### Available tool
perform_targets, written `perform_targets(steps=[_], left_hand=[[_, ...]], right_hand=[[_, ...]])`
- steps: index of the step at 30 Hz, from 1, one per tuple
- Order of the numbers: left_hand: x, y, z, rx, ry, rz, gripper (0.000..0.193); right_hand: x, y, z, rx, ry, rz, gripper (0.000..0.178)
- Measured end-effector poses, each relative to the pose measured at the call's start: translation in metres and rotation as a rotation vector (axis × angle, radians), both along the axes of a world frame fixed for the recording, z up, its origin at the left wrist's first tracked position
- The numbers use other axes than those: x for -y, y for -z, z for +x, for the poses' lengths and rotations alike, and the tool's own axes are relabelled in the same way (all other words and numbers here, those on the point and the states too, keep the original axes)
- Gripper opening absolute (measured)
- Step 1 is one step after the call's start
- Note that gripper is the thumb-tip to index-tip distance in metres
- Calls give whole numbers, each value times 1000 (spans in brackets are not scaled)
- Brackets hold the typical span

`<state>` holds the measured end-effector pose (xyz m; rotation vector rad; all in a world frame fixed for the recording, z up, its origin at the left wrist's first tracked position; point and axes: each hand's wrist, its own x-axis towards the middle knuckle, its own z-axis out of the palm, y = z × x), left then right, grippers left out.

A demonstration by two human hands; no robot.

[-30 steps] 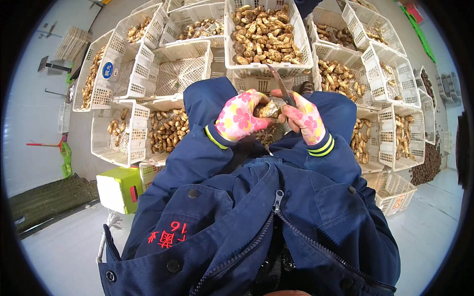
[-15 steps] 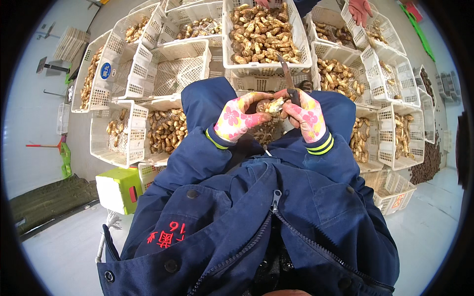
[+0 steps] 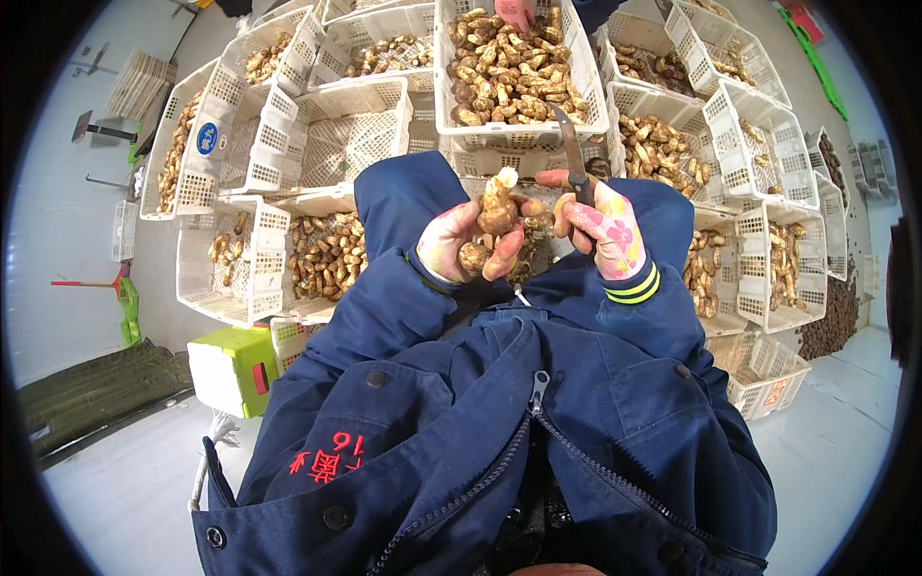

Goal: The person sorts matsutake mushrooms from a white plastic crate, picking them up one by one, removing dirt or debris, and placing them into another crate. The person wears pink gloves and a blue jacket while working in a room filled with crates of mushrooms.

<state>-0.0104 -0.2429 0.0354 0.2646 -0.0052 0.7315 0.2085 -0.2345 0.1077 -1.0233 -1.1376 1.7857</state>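
My left hand (image 3: 448, 240), in a pink floral glove, is turned palm up and closed around brown mushrooms. One mushroom (image 3: 498, 204) stands with its pale stem end upward, and a second, rounder mushroom (image 3: 473, 256) sits lower against the palm. In my right hand (image 3: 615, 235), also gloved, is a knife (image 3: 570, 144) with a dark handle, its blade pointing up and away from me. A small gap separates the two hands above my lap. Below them, partly hidden, more mushroom pieces show between my knees.
Directly ahead, a white crate (image 3: 523, 128) holds a heap of mushrooms, and another person's gloved hand (image 3: 516, 12) reaches into its far end. Perforated crates with mushrooms flank both my legs. A green and white box (image 3: 229, 372) stands at my left.
My left hand has rolled palm up, bringing the mushroom's stem upright. My right hand and knife have drawn apart from it. The other person's hand at far right has left that spot.
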Motion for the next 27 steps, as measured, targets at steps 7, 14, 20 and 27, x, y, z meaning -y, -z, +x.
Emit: perform_targets(steps=[7,14,20,27], left_hand=[[-4,7,-1,28,-38,-47,61],[-17,10,0,-387,-216,-305,52],[-33,36,-9,-700,-240,-384,35],[-191,9,-81,-702,-716,-281,57]], right_hand=[[-4,8,1,31,-1,17,40],[-15,38,7,65,90,21,34],[-29,103,19,101,149,-101,30],[-40,121,18,104,143,-147,29]])
